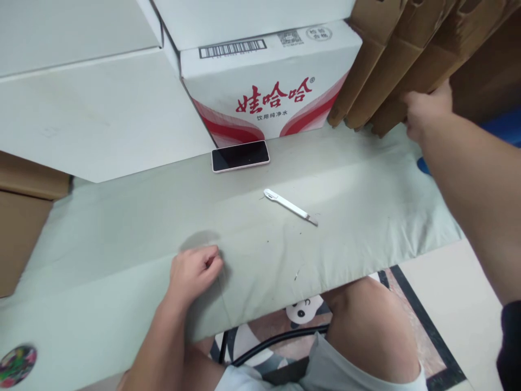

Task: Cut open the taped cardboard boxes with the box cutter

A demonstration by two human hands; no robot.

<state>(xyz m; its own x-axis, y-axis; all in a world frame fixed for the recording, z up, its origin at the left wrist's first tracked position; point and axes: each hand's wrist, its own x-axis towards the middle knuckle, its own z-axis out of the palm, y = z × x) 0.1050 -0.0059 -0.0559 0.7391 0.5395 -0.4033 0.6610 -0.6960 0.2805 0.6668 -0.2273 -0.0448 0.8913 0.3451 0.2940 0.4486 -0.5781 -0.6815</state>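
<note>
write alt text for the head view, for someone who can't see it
A person's right hand reaches to upright brown cardboard while the left hand is curled over a pale green table cover. Between them lies a white-handled knife; behind it, a phone lies before a white box with red lettering.

Left hand point(195, 274) curled into a loose fist — left forearm point(160, 331) angled in from below. Right arm point(468, 184) extended far right; right hand point(429, 111) — fingertips hidden.
</note>
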